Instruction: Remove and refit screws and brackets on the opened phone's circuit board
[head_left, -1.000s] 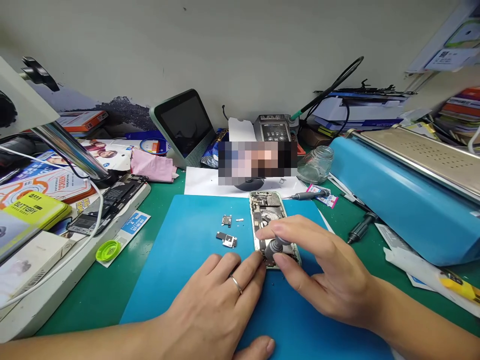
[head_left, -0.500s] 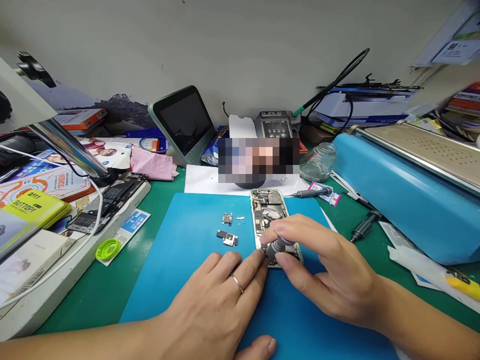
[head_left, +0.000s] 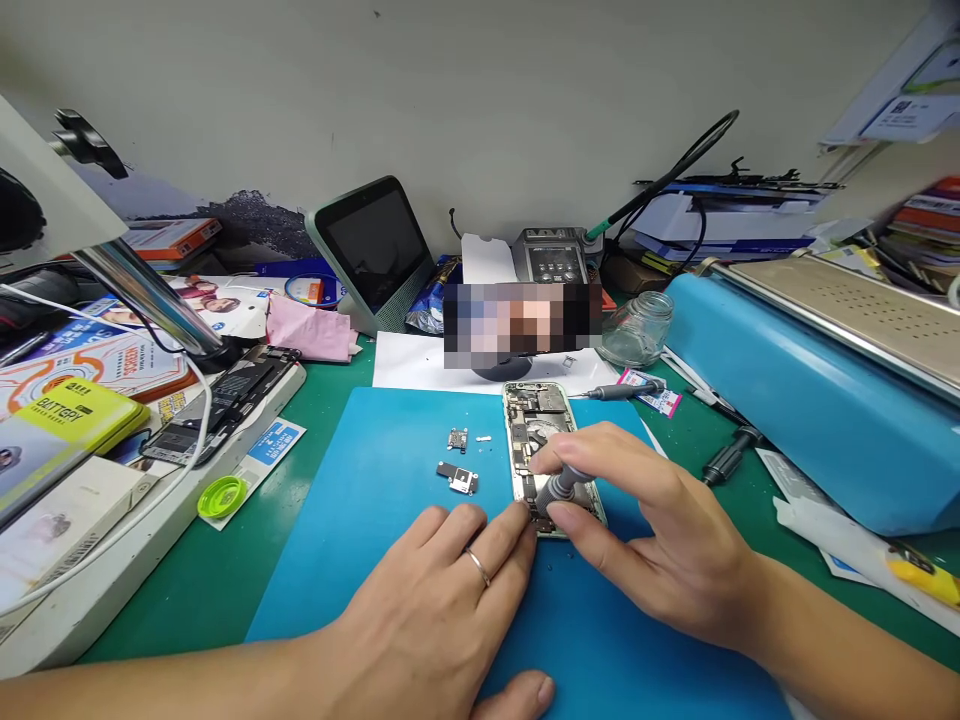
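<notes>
An opened smartphone [head_left: 534, 412] with its inner parts bare lies on the blue mat [head_left: 330, 540]. My right hand [head_left: 675, 530] pinches a small grey screwdriver [head_left: 559, 488] between thumb and fingers, tilted over the phone's lower half; its tip is hidden. My left hand [head_left: 435, 600] rests flat on the mat, fingers stretched out, fingertips touching the phone's lower left edge. Left of the phone lie a black-and-silver metal bracket [head_left: 458, 478], a small component plate [head_left: 457, 439] and a tiny silvery piece [head_left: 484, 438]. Tiny dark specks, perhaps screws, sit below the phone.
Another screwdriver [head_left: 621, 389] lies beyond the phone, near a glass jar [head_left: 639, 330]. A blue machine [head_left: 795, 400] stands at right, with a dark tool [head_left: 731, 456] before it. At left are a green cap [head_left: 222, 497], a phone housing [head_left: 225, 400] and a metal stand [head_left: 150, 290].
The whole view has shifted slightly. My right hand stays at the phone's lower half, its fingers and the screwdriver moved only a little. My left hand keeps its place.
</notes>
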